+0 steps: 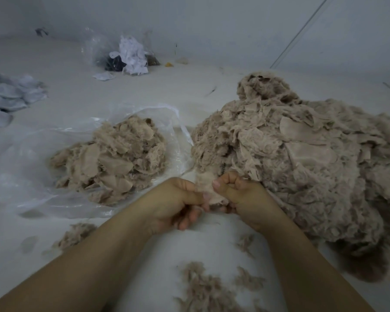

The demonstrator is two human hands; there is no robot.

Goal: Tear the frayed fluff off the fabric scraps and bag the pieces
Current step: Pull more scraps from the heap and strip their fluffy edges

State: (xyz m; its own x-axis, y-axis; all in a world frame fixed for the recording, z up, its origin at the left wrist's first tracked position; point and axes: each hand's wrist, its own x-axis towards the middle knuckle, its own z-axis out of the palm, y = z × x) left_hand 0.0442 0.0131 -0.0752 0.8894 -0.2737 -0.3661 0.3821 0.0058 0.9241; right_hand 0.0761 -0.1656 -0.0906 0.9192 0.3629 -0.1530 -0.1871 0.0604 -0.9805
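Left hand (pixel 178 203) and right hand (pixel 239 194): both curled, pinched onto one small beige fabric scrap (pixel 208 190) with a fuzzy, frayed edge, held between them just above the pale work surface (pixel 203 239). Immediately right: large mound of unsorted beige scraps (pixel 302 163), matted and fibrous, touching the right hand. Left of centre: clear, crinkled plastic bag (pixel 32 158), lying open and flat, loaded with a smaller heap of smoother trimmed pieces (pixel 113 161). Nearest the body: loose tufts of torn fluff (pixel 203 287), scattered. Far left: pale blue fabric pile (pixel 7 95). Rear: second clear bag of white and dark offcuts (pixel 126 55).
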